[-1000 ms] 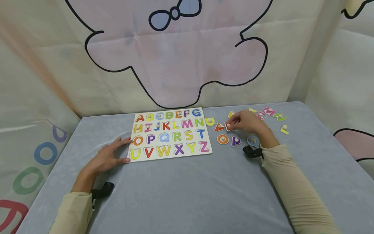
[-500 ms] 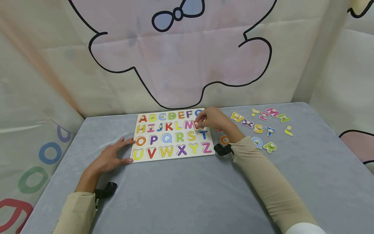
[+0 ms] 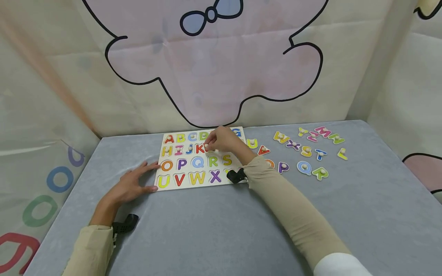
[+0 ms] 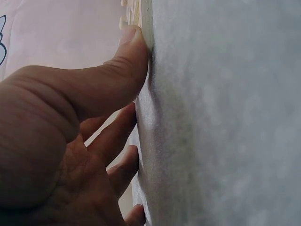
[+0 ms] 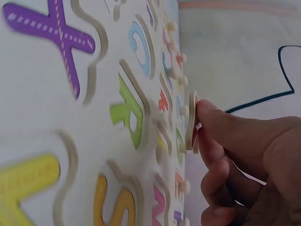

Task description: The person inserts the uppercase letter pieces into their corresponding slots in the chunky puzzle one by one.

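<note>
A white alphabet puzzle board (image 3: 186, 186) lies at the back of the table, with knobbed letters in its upper rows and printed letters in its lower slots. My right hand (image 3: 223, 140) pinches a red letter piece (image 5: 192, 122) just above the board, beside the K in the second row. The right wrist view has this piece edge-on, so its letter cannot be read. At the board's left edge rests my left hand (image 3: 129, 184), fingers spread. Its thumb (image 4: 134, 52) presses against the board's side in the left wrist view.
Several loose letter pieces lie right of the board, among them a yellow U (image 3: 252, 143), a purple P (image 3: 283, 167), a blue Q (image 3: 304, 167) and a green R (image 3: 320, 173). Behind the grey table (image 3: 193, 230) hangs a printed cloth (image 3: 138, 111).
My right hand has taken the red letter piece from the loose letters and carried it left, over the board to its second row. The left hand has stayed at the board's edge.
</note>
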The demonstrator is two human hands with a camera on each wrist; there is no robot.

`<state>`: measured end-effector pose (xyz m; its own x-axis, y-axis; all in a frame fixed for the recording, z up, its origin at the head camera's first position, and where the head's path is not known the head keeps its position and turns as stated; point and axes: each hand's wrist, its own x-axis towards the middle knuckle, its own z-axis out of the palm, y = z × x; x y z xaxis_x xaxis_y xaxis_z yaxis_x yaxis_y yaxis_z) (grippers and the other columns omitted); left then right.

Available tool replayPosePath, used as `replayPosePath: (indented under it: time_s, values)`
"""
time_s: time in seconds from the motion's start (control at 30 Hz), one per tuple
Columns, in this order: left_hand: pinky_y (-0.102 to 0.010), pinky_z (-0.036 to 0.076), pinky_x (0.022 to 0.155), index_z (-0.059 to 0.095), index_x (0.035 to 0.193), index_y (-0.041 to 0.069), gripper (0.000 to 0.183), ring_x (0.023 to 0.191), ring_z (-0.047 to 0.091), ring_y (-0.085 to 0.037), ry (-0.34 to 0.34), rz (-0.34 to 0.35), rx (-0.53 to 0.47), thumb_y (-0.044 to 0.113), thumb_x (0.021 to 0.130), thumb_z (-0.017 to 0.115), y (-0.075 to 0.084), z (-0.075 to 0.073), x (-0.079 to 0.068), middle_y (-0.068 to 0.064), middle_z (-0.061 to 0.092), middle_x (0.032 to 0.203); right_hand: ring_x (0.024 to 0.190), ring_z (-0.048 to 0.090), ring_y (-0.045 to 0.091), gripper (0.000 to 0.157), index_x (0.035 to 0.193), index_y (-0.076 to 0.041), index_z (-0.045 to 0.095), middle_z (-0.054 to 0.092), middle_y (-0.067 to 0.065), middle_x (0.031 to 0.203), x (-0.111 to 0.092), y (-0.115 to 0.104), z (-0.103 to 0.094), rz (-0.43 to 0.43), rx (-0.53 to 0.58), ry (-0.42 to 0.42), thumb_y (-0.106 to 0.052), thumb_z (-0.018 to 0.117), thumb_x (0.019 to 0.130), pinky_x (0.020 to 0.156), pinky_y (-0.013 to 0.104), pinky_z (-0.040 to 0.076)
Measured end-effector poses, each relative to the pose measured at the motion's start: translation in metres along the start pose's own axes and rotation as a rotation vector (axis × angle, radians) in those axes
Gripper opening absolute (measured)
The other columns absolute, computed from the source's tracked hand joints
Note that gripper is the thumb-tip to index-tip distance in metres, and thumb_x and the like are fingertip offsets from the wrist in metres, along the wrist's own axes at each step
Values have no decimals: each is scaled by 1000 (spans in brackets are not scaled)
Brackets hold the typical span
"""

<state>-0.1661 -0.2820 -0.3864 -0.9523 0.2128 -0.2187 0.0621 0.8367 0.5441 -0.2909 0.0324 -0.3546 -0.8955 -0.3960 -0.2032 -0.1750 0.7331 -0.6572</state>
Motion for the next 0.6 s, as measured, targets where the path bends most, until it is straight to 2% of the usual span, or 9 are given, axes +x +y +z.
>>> replayPosePath:
  time_s: [0.3,0.6]
  values:
    - [-71,3,117,47,148,18,78,153,12,-46,-1,0,-20,29,79,83,0,0,0,-15,29,163,80,53,12,9,96,-16,79,71,-2,91,10,-13,19,23,-1,35,-20,77,88,68,24,40]
    - [-71,4,116,46,148,17,79,152,12,-47,-3,0,-2,28,79,83,0,0,1,-15,29,163,87,60,13,10,93,-20,79,74,-4,98,19,-13,34,69,14,109,-26,80,85,73,25,43]
